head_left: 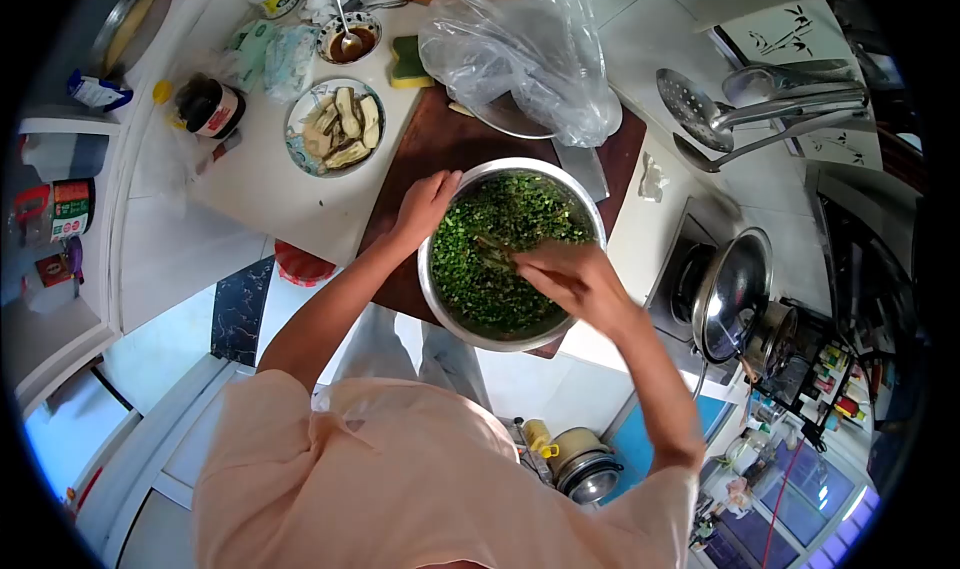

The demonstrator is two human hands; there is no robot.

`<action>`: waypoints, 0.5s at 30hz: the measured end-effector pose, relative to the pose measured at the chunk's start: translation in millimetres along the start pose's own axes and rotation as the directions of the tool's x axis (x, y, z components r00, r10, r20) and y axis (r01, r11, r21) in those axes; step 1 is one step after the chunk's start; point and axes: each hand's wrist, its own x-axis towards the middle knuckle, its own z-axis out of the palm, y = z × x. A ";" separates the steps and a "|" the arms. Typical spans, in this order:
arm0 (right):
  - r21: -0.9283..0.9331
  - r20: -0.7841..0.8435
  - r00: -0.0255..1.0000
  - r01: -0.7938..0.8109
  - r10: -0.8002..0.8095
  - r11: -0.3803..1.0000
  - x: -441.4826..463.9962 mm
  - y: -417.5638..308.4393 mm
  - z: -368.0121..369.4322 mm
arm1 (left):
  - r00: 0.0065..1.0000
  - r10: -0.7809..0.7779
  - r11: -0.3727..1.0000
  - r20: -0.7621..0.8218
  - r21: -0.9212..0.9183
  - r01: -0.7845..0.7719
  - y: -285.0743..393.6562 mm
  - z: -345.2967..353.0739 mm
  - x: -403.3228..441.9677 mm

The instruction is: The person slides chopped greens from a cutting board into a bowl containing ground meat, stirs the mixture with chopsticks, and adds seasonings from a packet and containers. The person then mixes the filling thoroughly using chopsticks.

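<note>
A metal bowl (424, 287) full of chopped greens (510, 209) stands on a dark brown board (400, 184). My left hand (428, 207) is closed on the bowl's left rim, thumb side toward me. Over the greens, my right hand (565, 274) reaches into the bowl with its fingers pinched together. Thin light-brown sticks (488, 241), which look like chopsticks, poke out from those fingers into the greens; most of their length is hidden. Darker bits are mixed among the greens.
Behind the bowl lie a clear plastic bag (510, 54) and a cleaver blade (582, 169). To the left are a plate of peeled eggplant pieces (348, 114), a small sauce bowl with a spoon (350, 41) and a sponge (408, 64). A wok (735, 294) sits at right, below hanging ladles (690, 109).
</note>
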 end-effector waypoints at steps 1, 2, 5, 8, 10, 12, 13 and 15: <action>-0.045 0.135 0.987 0.091 -0.084 0.995 26.3 2.7 -1.3 | 1.000 0.020 0.999 -0.003 -0.036 -0.020 -1.8 0.9 3.9; -0.003 0.203 0.969 0.144 -0.140 0.990 50.2 12.9 0.4 | 0.999 0.034 0.997 0.012 -0.072 -0.033 0.0 -0.5 7.8; -0.062 0.295 0.948 -0.106 0.119 0.992 108.9 29.0 -20.5 | 0.980 0.183 0.968 -0.083 -0.156 -0.195 -18.7 18.8 26.1; 0.250 0.247 0.946 -0.270 0.208 0.930 112.2 78.4 -66.9 | 0.978 0.008 0.999 0.209 -0.042 0.001 -8.8 12.5 39.9; 0.188 0.141 0.944 -0.320 0.297 0.928 74.4 103.2 -98.9 | 0.963 0.009 1.000 0.271 0.016 -0.013 -5.9 9.3 41.0; 0.214 0.093 0.897 -0.443 0.433 0.871 15.0 115.9 -111.7 | 0.958 0.005 1.000 0.286 0.022 -0.012 -4.2 6.1 39.8; 0.208 0.050 0.882 -0.469 0.469 0.858 -19.0 121.9 -111.3 | 0.965 0.007 1.000 0.261 0.019 -0.013 -2.9 5.2 38.3; 0.426 -0.055 0.872 -0.421 0.487 0.801 -84.3 104.3 -93.0 | 0.976 0.015 1.000 0.217 0.013 -0.019 0.8 6.0 35.0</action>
